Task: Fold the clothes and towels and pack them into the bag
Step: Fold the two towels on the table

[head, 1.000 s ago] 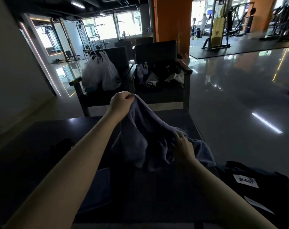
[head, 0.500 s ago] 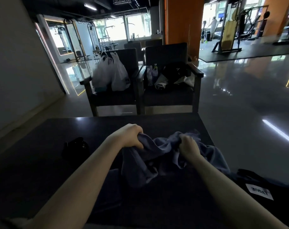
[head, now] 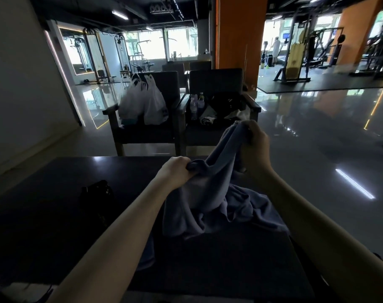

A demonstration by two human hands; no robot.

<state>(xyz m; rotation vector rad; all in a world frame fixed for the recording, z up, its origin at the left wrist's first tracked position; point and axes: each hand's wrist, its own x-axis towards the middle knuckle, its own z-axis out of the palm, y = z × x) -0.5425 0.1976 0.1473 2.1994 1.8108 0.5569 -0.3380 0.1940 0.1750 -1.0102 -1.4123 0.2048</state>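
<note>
A grey-blue towel (head: 210,206) hangs crumpled between my two hands above the dark table (head: 65,182). My left hand (head: 175,169) grips a bunched edge of it low over the table's far side. My right hand (head: 255,145) holds another part of the towel higher up, fingers curled round the cloth. The towel's lower folds rest on the table. A dark folded cloth (head: 208,259) lies on the table under the towel, close to me.
A small black object (head: 96,190) sits on the table at the left. Two dark armchairs (head: 216,88) stand beyond the table, one with white plastic bags (head: 146,101), the other with bottles and clothes. Glossy floor lies to the right.
My right hand has risen with its part of the towel, lifting it off the table. My left hand stays low, still gripping. The black bag at the right has left the view.
</note>
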